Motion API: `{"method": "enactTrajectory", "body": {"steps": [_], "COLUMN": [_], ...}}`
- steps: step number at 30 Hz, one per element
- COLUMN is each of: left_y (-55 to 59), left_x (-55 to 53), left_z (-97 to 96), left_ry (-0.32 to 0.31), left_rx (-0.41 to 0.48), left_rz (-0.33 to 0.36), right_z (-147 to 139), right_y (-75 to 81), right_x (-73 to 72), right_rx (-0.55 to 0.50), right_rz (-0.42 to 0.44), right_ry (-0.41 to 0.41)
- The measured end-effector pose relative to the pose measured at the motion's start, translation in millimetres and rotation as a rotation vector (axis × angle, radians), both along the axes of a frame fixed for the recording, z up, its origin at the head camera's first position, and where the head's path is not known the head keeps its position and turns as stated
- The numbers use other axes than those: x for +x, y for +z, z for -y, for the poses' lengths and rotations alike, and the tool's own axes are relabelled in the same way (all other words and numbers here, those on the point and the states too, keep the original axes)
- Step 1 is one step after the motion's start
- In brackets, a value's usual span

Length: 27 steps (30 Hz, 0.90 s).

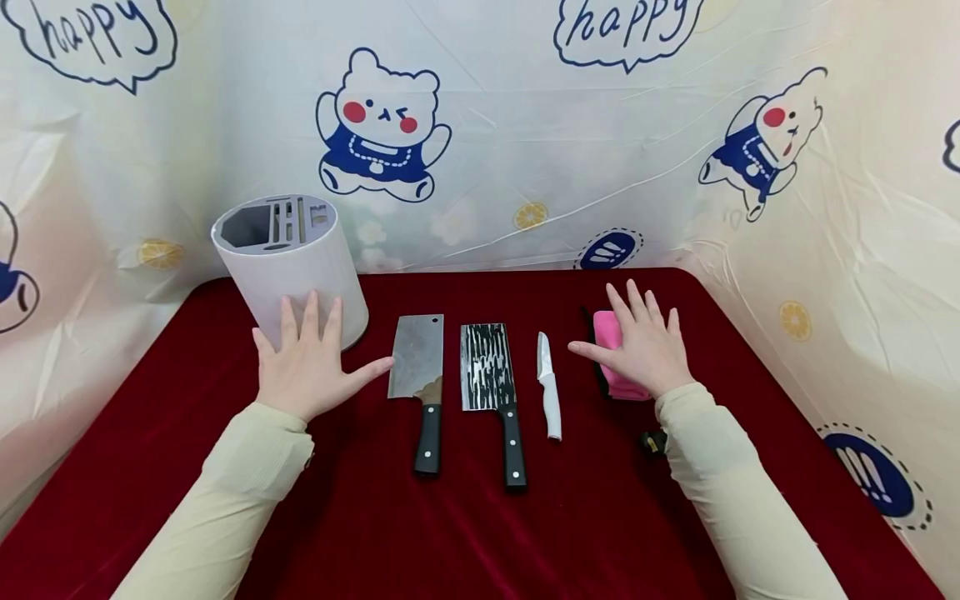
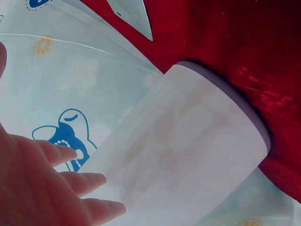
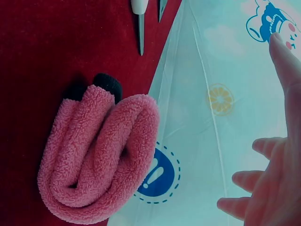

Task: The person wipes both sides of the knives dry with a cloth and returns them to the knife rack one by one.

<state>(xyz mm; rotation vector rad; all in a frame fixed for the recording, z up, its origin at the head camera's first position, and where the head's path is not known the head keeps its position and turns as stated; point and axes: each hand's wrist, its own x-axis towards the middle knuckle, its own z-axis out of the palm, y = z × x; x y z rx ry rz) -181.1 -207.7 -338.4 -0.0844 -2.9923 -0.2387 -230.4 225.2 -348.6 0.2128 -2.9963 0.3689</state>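
My left hand (image 1: 306,367) is spread flat with fingers apart, in front of a white knife block (image 1: 300,279) with a grey slotted top; nothing is in it. Between the hands lie a plain cleaver (image 1: 417,358) with a black handle, a second cleaver (image 1: 486,367) with a black-streaked blade, and a small white-handled knife (image 1: 551,400), blades pointing away. My right hand (image 1: 645,346) is spread too, holding nothing, above a folded pink towel (image 1: 609,333) with a dark edge. The right wrist view shows the towel (image 3: 99,160) whole, apart from the fingers.
A dark red cloth (image 1: 465,542) covers the table. Beside the right sleeve sits a small dark object (image 1: 654,442), partly hidden. Behind the table hangs a pale curtain (image 1: 495,125) printed with cartoon bears, and it runs along both sides.
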Motion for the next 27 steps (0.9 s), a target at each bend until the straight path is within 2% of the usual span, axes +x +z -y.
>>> {"method": "enactTrajectory", "body": {"steps": [7, 17, 27], "left_y": [1.7, 1.5, -12.9], "left_x": [-0.9, -0.9, 3.6], "left_z": [-1.3, -10.4, -28.9], "left_ry": [0.004, -0.027, -0.076], "left_rx": [0.006, -0.011, -0.031], "left_rz": [0.008, 0.002, 0.001], "right_z": [-2.4, -13.2, -29.3], "right_y": [4.6, 6.9, -4.3], "right_x": [0.0, -6.7, -13.0], "right_rx": [-0.012, -0.02, -0.025], "right_rz": [-0.004, 0.0, 0.085], "right_ry": [-0.007, -0.029, -0.067]}}
